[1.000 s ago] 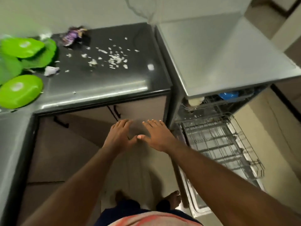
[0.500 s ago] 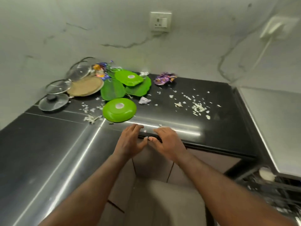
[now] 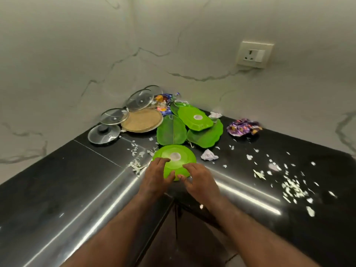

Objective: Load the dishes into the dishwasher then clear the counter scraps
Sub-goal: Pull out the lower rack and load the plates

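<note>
A round green plate lies upside down on the black counter near its inner corner. My left hand lies on the plate's left near part, fingers flat on top and thumb at the near rim. My right hand touches the plate's right near rim with spread fingertips. Behind lie a green leaf-shaped plate, another green dish stacked on a third green plate, a tan woven plate and three glass lids. White scraps are scattered over the counter.
A crumpled purple wrapper and more wrappers lie by the back wall. A crumpled paper bit sits right of the round plate. A wall socket is above. Cabinet doors are below the counter edge.
The view swung up from the open dishwasher and floor to the counter corner. Both hands moved forward from the counter edge onto the round green plate.
</note>
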